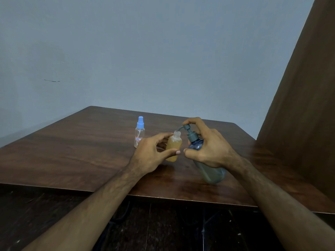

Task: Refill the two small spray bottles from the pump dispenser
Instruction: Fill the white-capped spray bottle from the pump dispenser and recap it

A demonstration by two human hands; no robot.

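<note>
From the head view, two small bottles and one pump dispenser (208, 160) were counted on the wooden table (72, 151). The blue-capped spray bottle (139, 133) stood behind, untouched. The uncapped amber bottle (174, 147) was gripped by the left hand (154, 153); the dispenser, tilted, nozzle over its mouth, was clasped by the right hand (206, 147).
</note>
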